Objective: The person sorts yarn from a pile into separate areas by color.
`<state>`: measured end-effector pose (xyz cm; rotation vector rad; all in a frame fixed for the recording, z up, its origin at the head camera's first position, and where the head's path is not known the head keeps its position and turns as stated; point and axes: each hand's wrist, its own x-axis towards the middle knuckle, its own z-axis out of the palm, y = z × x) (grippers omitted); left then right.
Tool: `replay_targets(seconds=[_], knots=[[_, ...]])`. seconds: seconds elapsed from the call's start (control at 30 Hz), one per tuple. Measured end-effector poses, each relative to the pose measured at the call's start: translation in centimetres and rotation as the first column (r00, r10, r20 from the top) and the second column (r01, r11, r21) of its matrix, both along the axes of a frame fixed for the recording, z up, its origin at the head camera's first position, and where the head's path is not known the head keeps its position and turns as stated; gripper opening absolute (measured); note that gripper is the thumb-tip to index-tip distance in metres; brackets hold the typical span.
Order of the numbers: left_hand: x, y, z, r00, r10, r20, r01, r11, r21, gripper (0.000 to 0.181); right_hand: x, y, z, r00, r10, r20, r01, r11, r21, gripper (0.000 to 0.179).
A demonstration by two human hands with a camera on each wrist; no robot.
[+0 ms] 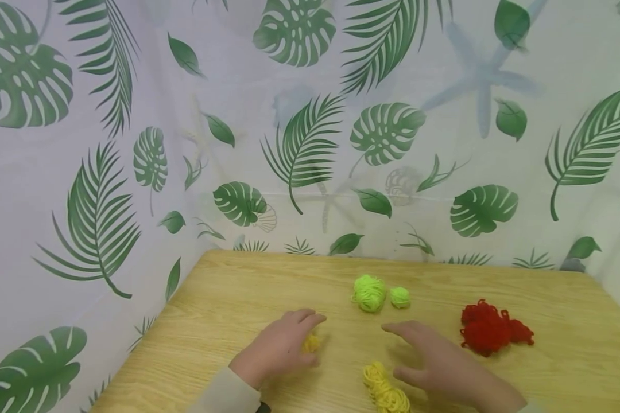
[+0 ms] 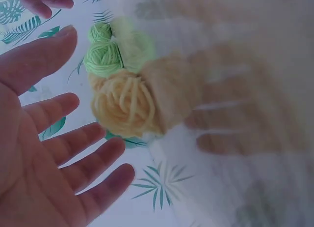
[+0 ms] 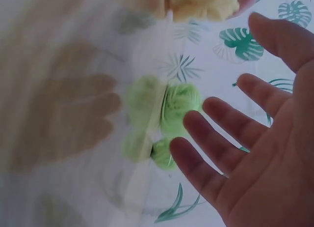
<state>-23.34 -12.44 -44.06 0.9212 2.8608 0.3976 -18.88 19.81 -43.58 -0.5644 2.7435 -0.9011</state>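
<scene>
My left hand (image 1: 280, 347) hovers at the left of the table, fingers spread and relaxed, holding nothing. A small yellow yarn bundle (image 1: 311, 343) lies just beyond its palm, partly hidden by it. On the other side, my right hand (image 1: 439, 364) is spread with its fingers apart, also holding nothing. Left of that hand is a longer skein of yellow yarn (image 1: 384, 390) in loose loops. In the left wrist view, a yellow yarn bundle (image 2: 122, 101) shows past the fingertips. Yellow yarn (image 3: 201, 5) also appears at the top of the right wrist view.
Farther back sit a larger lime-green yarn ball (image 1: 369, 293) and a smaller one (image 1: 400, 297). Tangled red yarn (image 1: 491, 328) lies to the right. Behind the wooden table (image 1: 248, 292) hangs a leaf-printed white cloth (image 1: 310, 229), which continues along both sides.
</scene>
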Motion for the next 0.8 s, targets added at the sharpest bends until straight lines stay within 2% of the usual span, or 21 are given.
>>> replay_targets(seconds=[0.17, 0.3, 0.5, 0.63, 0.73, 0.8], knots=[[1.0, -0.5, 0.0, 0.998, 0.029, 0.055, -0.029, 1.0, 0.002, 0.068, 1.1, -0.7, -0.2, 0.987, 0.013, 0.158, -0.011, 1.0, -0.014, 0.071], [1.3, -0.9, -0.1, 0.997, 0.039, 0.067, -0.04, 0.999, 0.01, 0.062, 1.5, -1.2, -0.5, 0.976, 0.068, 0.207, -0.056, 0.996, -0.064, 0.072], [1.4, -1.3, -0.7, 0.996, 0.041, 0.08, -0.044, 0.999, 0.03, 0.058, 1.7, -1.8, -0.4, 0.961, 0.138, 0.24, -0.119, 0.989, -0.092, 0.071], [1.3, -1.3, -0.7, 0.995, 0.031, 0.093, -0.036, 0.998, 0.048, 0.056, 1.7, -2.1, -0.7, 0.947, 0.259, 0.187, -0.244, 0.965, -0.099, 0.07], [1.3, -1.2, -0.6, 0.995, 0.028, 0.099, -0.033, 0.998, 0.046, 0.055, 1.9, -2.6, -1.2, 0.932, 0.312, 0.184, -0.305, 0.95, -0.064, 0.064], [1.3, -1.1, -0.7, 0.996, 0.022, 0.089, -0.026, 0.999, 0.041, 0.055, 2.1, -2.9, -1.5, 0.93, 0.302, 0.21, -0.305, 0.952, -0.016, 0.054]])
